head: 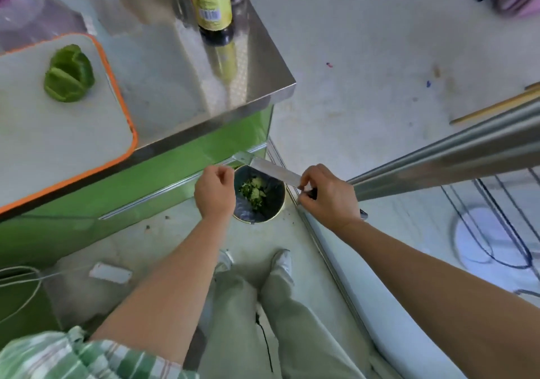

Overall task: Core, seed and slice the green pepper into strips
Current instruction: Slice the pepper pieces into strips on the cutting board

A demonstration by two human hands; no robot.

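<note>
The green pepper (69, 74), cut open into pieces, lies on the white cutting board (52, 133) with an orange rim at the left. Both of my hands are off the counter, above a small bin (273, 203) on the floor that holds green pepper scraps (253, 192). My right hand (328, 196) grips the handle of a knife (276, 171) whose wide blade points left over the bin. My left hand (215, 193) hovers at the bin's left edge with its fingers curled in; nothing shows between them.
The steel counter (222, 92) ends in a corner just above the bin. A dark bottle with a yellow label (211, 4) stands on it. A steel rack (455, 150) runs at the right. My feet (282, 261) stand on the floor below.
</note>
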